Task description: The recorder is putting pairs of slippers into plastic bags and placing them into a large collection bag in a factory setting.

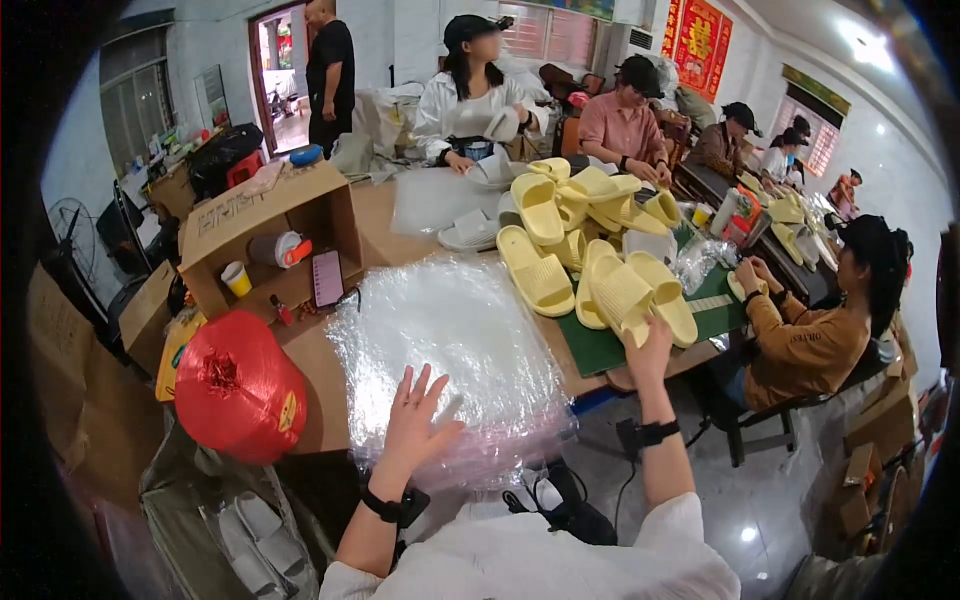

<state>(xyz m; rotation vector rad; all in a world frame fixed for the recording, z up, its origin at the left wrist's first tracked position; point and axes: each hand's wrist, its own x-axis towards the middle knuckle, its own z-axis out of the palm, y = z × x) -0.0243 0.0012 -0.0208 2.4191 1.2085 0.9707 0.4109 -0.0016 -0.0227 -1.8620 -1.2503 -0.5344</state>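
My left hand (pixel 413 428) hovers over or rests on a stack of clear plastic bags (pixel 450 330), its fingers spread and nothing in them. To the right, my right hand (pixel 648 352) reaches the near edge of a heap of yellow slippers (pixel 540 210). Its fingers are closed around the end of one yellow slipper (pixel 615 300); the fingertips are partly hidden by it. Another yellow slipper (pixel 672 305) lies right beside that hand. The pile sits partly on a green mat (pixel 597 347).
A red roll of plastic twine (pixel 240 385) stands at the left, before a cardboard box (pixel 225 225) on its side holding cups. A phone (pixel 327 278) leans there. Grey slippers (pixel 470 230) lie farther back. Bagged slippers (pixel 262 530) sit low at left. Several co-workers (pixel 810 330) sit around.
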